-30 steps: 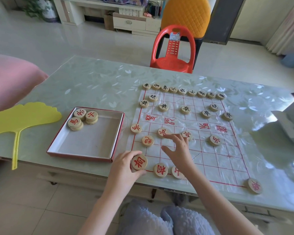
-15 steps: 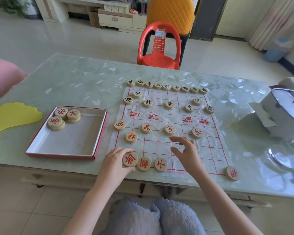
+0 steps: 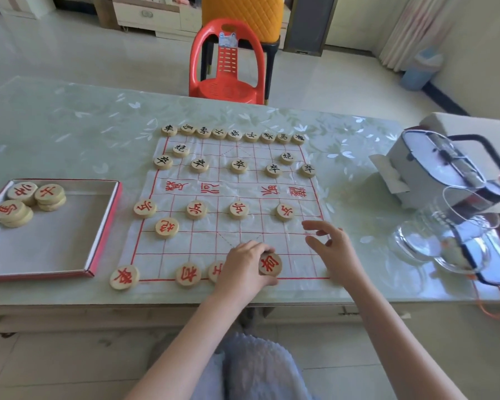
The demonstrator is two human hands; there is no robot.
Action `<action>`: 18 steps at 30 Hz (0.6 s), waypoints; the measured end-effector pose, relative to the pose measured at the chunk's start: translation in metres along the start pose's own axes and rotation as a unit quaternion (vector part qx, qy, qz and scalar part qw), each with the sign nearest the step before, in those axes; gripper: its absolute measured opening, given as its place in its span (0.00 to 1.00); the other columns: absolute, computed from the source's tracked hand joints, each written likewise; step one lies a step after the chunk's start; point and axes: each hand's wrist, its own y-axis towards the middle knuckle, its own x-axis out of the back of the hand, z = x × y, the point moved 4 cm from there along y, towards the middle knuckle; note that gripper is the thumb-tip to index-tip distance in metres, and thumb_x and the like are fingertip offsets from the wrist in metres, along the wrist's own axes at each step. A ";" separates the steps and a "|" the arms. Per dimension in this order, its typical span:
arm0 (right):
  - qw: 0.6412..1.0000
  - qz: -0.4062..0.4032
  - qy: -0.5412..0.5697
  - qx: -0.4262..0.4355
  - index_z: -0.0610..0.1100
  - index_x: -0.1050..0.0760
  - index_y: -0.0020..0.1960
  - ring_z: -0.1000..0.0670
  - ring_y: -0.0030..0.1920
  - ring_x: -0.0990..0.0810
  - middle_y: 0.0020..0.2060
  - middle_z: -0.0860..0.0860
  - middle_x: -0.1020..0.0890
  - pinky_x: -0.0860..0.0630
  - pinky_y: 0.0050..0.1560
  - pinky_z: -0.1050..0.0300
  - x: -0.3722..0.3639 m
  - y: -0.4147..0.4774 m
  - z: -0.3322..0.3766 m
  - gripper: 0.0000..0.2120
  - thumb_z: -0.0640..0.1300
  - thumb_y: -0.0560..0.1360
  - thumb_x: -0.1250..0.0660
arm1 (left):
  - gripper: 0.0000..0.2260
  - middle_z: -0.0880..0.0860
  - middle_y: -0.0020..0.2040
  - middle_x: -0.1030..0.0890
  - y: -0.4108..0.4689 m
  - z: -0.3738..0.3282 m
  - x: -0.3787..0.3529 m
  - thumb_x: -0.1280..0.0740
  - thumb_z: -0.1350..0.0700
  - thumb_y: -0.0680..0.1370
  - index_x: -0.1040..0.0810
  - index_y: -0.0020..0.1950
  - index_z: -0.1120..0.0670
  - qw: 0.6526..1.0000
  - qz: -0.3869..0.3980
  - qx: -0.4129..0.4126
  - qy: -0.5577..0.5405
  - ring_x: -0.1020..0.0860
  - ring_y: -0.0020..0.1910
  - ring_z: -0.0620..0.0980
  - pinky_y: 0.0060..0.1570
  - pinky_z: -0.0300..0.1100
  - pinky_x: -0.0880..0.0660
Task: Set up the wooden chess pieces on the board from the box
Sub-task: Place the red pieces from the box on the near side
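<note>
Left hand (image 3: 244,265) grips a wooden piece (image 3: 270,264), now carried from the board's (image 3: 214,243) near-left to right of centre, seemingly toward its square, right hand (image 3: 329,246) hovering slack; several pieces (image 3: 26,202) still wait in the box (image 3: 49,249).

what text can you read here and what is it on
"相", red: held piece
"車", red: near-left corner piece
"馬", red: top piece in box
"卒", black: far pawn
"楚河", "漢界", red, upside down: board
Far back row: too small to read.
</note>
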 end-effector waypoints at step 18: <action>0.999 0.027 0.015 -0.004 0.51 0.23 0.55 0.53 0.53 0.28 0.51 0.59 0.21 0.33 0.43 0.68 -0.008 -0.003 -0.011 0.13 0.38 0.74 0.36 | 0.29 0.46 0.61 0.29 0.019 -0.017 -0.058 0.28 0.43 0.67 0.31 0.66 0.48 0.996 0.027 -0.025 0.080 0.36 0.62 0.47 0.62 0.38 0.41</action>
